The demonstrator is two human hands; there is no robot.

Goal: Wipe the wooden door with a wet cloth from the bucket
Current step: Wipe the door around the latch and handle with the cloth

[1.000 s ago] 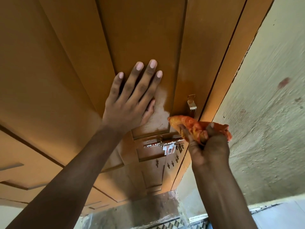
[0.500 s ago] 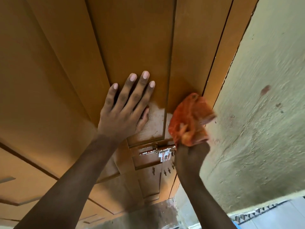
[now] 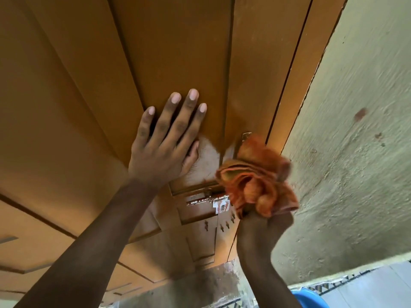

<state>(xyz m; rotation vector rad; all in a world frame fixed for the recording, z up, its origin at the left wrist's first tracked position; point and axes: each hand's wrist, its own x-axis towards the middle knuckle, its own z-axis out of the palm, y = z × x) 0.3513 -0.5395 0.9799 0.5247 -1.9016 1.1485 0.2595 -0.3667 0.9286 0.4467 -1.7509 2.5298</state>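
L hand [image 3: 165, 150] flat on door [image 3: 178, 52]; cloth [image 3: 255, 176] right of it, wall [image 3: 355, 152] beyond.

On my feed I log, to the right of the frame, a rough pale-green plastered wall [image 3: 347, 152] carrying a reddish-brown blotch [image 3: 359, 114] high up and a few smaller dark specks [image 3: 379, 138] just below it. Lower down I note a metal sliding bolt [image 3: 204, 199] with a small white sticker [image 3: 220, 206] printed in red beside it, a metal bracket [image 3: 245, 136] above, and a row of small dark pegs [image 3: 221, 227] beneath. At the bottom I list a grey concrete threshold [image 3: 200, 283], pale floor tiles [image 3: 373, 285] and a patterned black-and-white tile border [image 3: 333, 285].
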